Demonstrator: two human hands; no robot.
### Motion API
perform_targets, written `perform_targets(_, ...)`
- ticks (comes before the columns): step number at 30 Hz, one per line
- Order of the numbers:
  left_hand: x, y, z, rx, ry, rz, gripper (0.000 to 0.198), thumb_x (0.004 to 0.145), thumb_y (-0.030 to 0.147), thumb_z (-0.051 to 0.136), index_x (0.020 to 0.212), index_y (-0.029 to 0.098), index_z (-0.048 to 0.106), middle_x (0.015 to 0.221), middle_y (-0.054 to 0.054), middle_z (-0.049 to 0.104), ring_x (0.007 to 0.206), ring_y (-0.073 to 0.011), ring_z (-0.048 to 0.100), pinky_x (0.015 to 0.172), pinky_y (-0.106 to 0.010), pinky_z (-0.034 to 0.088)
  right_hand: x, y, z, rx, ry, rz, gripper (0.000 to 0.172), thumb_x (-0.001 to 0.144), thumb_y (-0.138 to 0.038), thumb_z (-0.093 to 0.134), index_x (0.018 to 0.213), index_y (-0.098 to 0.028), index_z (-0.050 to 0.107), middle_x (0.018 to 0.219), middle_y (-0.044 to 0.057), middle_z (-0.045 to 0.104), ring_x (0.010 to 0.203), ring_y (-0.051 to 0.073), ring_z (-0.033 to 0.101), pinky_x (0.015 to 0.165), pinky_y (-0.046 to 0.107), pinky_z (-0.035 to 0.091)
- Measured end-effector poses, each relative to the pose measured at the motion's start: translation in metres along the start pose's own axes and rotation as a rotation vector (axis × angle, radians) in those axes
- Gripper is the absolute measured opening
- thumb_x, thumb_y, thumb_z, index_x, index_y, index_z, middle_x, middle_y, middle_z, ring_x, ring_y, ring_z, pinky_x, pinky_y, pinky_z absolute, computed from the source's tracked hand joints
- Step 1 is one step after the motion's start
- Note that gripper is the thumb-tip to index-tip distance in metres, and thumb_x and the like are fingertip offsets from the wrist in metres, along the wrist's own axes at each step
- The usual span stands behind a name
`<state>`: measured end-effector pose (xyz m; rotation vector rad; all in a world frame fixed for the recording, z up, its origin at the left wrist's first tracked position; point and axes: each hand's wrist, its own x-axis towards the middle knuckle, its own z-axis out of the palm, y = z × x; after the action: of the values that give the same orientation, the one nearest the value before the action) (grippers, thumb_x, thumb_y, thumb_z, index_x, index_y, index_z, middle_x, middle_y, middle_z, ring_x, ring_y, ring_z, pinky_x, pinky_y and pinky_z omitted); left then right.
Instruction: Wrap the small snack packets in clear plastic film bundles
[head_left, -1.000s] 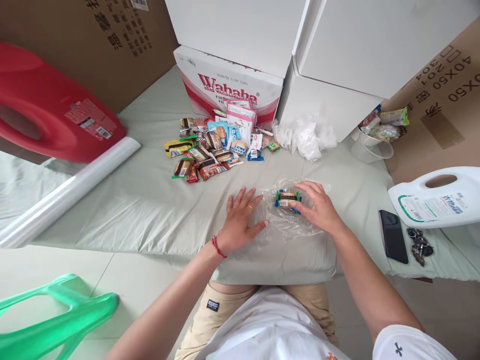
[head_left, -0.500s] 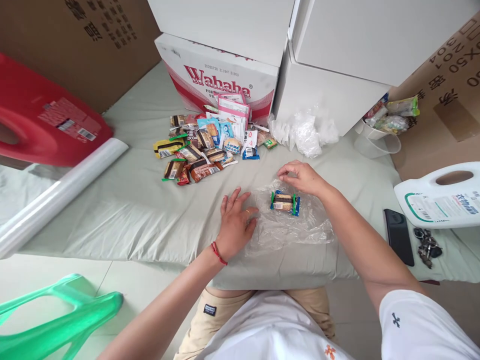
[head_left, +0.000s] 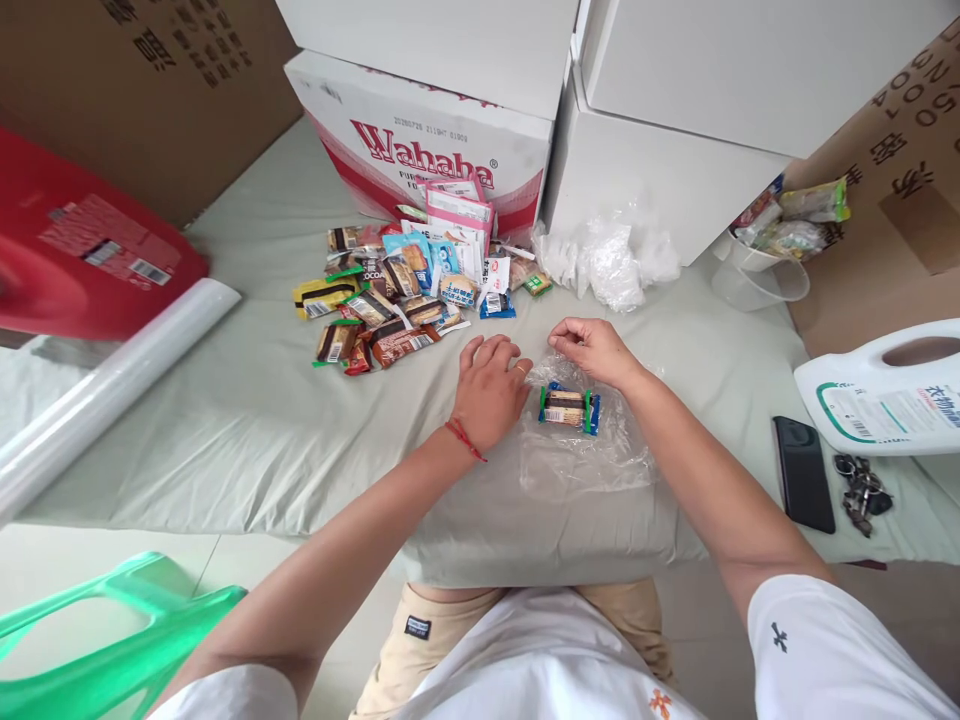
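Note:
A sheet of clear plastic film (head_left: pixel 585 470) lies crumpled on the cloth in front of me. Two wrapped sandwich biscuits (head_left: pixel 566 408), in packets with green and blue ends, rest side by side on it. My right hand (head_left: pixel 596 350) pinches the far edge of the film between thumb and fingertips, just beyond the biscuits. At the film's left edge is my left hand (head_left: pixel 493 392), palm down with bent fingers apart. Its thumb side is close to the film; whether it touches is hard to see.
Beyond my left hand lies a pile of snack packets (head_left: pixel 405 300) before a Wahaha carton (head_left: pixel 450 130). Crumpled clear bags (head_left: pixel 611 260) sit farther back. At right are a plastic cup (head_left: pixel 757 285), white bottle (head_left: pixel 885 390), phone (head_left: pixel 804 475) and keys (head_left: pixel 862 495); a film roll (head_left: pixel 112 390) lies left.
My left hand has moved away from me and slightly right, with its fingers more bent. The film's near left part has drawn in. My right hand stays at the far edge.

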<state>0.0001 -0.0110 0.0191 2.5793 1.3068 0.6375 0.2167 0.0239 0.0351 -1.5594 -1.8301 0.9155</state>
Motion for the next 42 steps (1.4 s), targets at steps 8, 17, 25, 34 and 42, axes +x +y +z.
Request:
perform_targets(8,-0.006,-0.023,0.016,-0.361,0.065,-0.321,0.019,0.093,0.030,0.058,0.092,0.022,0.076,0.095,-0.008,0.074,0.103,-0.0269,0.062,0.097,-0.046,0.047,-0.016,0.007,-0.013,-0.006,-0.034,-0.021,0.047,0.092,-0.055,0.062,0.122,-0.019,0.069,0.089,0.003,0.072,0.083,0.018,0.064,0.079,0.031,0.051)
perform_targets(17,-0.010,-0.014,-0.003,-0.534,0.151,-0.175,0.040,0.096,0.049,0.056,0.120,0.017,0.066,0.121,-0.012,0.070,0.118,-0.0260,0.060,0.108,-0.042,0.046,-0.044,0.024,-0.045,-0.192,-0.100,0.038,0.030,0.085,-0.041,0.068,0.104,-0.019,0.075,0.081,0.002,0.071,0.085,0.021,0.064,0.080,0.033,0.049)
perform_targets(25,-0.016,0.024,-0.026,-0.393,-0.127,0.277,0.084,0.087,0.055,0.072,0.157,0.022,0.041,0.116,-0.009,0.074,0.136,-0.0314,0.054,0.130,-0.058,0.014,-0.049,-0.003,-0.027,-0.151,0.058,-0.060,0.023,0.091,-0.039,0.063,0.081,-0.019,0.069,0.075,0.000,0.060,0.066,0.014,0.051,0.064,0.027,0.039)
perform_targets(34,-0.045,0.017,-0.027,-0.305,-0.091,0.256,0.018,0.095,0.024,0.059,0.100,0.029,0.076,0.093,-0.002,0.077,0.124,-0.0229,0.063,0.127,-0.055,0.025,-0.094,-0.023,-0.015,-0.252,0.082,-0.308,0.023,0.102,-0.037,0.055,0.099,-0.024,0.074,0.109,0.007,0.069,0.077,0.016,0.064,0.071,0.030,0.051)
perform_targets(42,-0.062,0.005,-0.030,-0.393,-0.027,0.126,0.017,0.093,0.022,0.057,0.095,0.027,0.074,0.090,-0.002,0.077,0.120,-0.0225,0.066,0.124,-0.054,0.030,-0.124,-0.024,-0.005,-0.482,-0.210,-0.468,0.022,0.102,-0.024,0.053,0.109,-0.026,0.073,0.150,0.003,0.062,0.122,0.020,0.069,0.084,0.031,0.058)
